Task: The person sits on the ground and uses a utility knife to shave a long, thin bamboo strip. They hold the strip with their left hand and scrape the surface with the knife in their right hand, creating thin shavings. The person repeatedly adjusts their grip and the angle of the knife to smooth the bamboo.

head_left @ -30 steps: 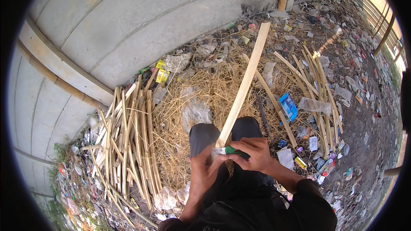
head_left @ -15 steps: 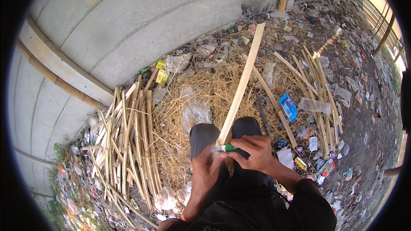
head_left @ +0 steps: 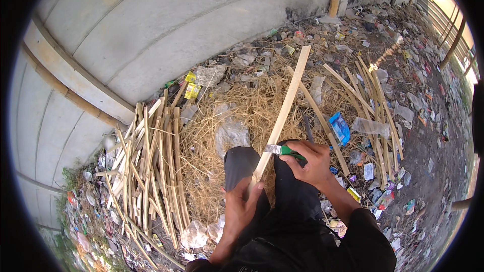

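Note:
A long pale bamboo strip (head_left: pixel 286 106) slants up and away from between my knees. My left hand (head_left: pixel 241 205) is closed around its near end, thumb along the strip. In my right hand (head_left: pixel 311 163) is a knife (head_left: pixel 274 148) with a green handle and a short, wide metal blade. The blade lies across the strip, touching it a little above my left hand. Parts of my left fingers are hidden behind the strip.
Many bamboo strips (head_left: pixel 156 166) lie piled at the left, with a smaller bundle (head_left: pixel 380 116) at the right. Straw-like shavings (head_left: pixel 201 146) cover the ground ahead. A blue wrapper (head_left: pixel 340 128) and scattered litter surround them. A grey panel wall (head_left: pixel 201 15) stands beyond.
The knife and my right hand have moved up along the strip, away from my left hand. The strip and my left hand have come slightly nearer to me.

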`<act>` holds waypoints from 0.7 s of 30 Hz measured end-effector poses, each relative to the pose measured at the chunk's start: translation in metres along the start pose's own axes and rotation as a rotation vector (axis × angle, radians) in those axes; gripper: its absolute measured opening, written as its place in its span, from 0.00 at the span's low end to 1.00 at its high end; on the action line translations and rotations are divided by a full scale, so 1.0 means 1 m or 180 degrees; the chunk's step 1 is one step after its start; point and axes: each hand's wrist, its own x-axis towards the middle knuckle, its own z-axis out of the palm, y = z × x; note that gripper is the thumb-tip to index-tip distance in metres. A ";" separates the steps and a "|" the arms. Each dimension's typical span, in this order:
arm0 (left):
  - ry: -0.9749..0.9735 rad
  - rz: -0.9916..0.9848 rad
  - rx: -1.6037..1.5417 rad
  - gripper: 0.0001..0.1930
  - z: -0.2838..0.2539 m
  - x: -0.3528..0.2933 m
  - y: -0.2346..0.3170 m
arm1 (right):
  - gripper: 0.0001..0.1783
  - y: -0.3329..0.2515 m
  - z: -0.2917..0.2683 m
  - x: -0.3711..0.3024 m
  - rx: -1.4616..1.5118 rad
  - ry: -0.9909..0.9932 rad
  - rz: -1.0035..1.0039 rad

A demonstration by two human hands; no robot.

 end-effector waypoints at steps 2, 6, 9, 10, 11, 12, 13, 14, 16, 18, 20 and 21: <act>-0.0031 0.0091 0.0194 0.16 -0.002 -0.008 -0.009 | 0.14 0.014 -0.006 0.007 0.0051 0.0069 0.0327; -0.0128 -0.0324 0.0206 0.16 -0.012 -0.019 -0.012 | 0.15 0.026 -0.008 0.017 0.0081 -0.0082 0.0345; -0.0013 -0.0339 0.0180 0.16 -0.015 -0.020 -0.017 | 0.15 0.034 0.002 0.020 0.0090 -0.0100 0.0184; 0.0024 -0.0342 0.0241 0.17 -0.016 -0.019 -0.015 | 0.15 0.038 0.006 0.023 0.0099 -0.0076 0.0138; 0.0058 -0.0346 0.0302 0.17 -0.017 -0.018 -0.013 | 0.15 0.043 0.008 0.026 0.0104 -0.0009 0.0223; 0.0095 -0.0325 0.0326 0.17 -0.018 -0.020 -0.016 | 0.16 0.048 0.009 0.031 0.0113 0.0057 0.0315; 0.0138 -0.0300 0.0346 0.18 -0.018 -0.023 -0.022 | 0.16 0.056 0.010 0.038 0.0121 0.0123 0.0398; 0.0180 -0.0276 0.0366 0.18 -0.018 -0.027 -0.029 | 0.18 0.072 0.007 0.045 -0.0047 -0.0087 0.0600; 0.0155 -0.0326 0.0331 0.19 -0.019 -0.030 -0.042 | 0.19 0.090 0.010 0.053 -0.0210 0.0026 0.0507; 0.0130 -0.0386 0.0347 0.19 -0.020 -0.032 -0.046 | 0.20 0.106 0.014 0.058 -0.0317 0.0009 0.0598; 0.0105 -0.0429 0.0406 0.19 -0.022 -0.035 -0.045 | 0.19 0.117 0.012 0.061 -0.0456 -0.0008 0.0798; 0.0051 -0.0422 0.0390 0.19 -0.022 -0.036 -0.048 | 0.19 0.124 0.009 0.067 -0.0529 -0.0012 0.0892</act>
